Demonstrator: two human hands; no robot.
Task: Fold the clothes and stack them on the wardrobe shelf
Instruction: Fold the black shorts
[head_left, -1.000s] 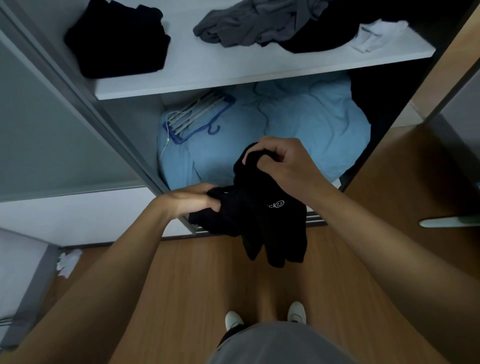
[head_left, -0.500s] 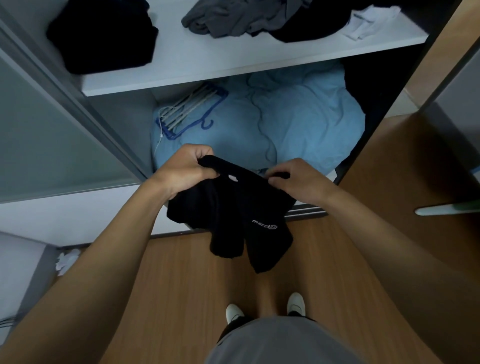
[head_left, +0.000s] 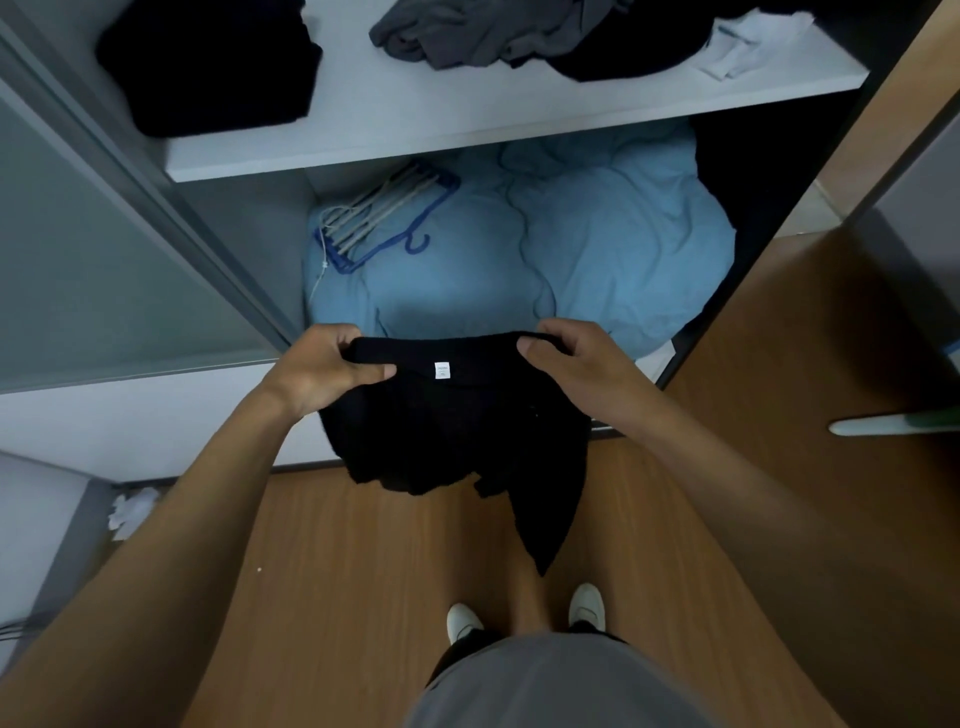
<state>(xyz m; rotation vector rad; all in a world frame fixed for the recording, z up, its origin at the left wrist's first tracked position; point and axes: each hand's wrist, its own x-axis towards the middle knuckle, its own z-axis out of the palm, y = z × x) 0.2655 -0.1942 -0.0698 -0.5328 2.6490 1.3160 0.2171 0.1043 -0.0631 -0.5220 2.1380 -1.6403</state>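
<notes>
In the middle of the frame, the left hand and right hand each pinch the top edge of a black fabric garment with a small white label, which hangs in front of the open wardrobe. Across the top, the white wardrobe shelf carries a folded black garment at upper left and a crumpled grey garment to its right.

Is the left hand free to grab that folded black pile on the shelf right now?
Probably not yet. The left hand is shut on the black garment, as is the right hand. The path up to the folded black pile looks open, but it would have to let go first.
</notes>
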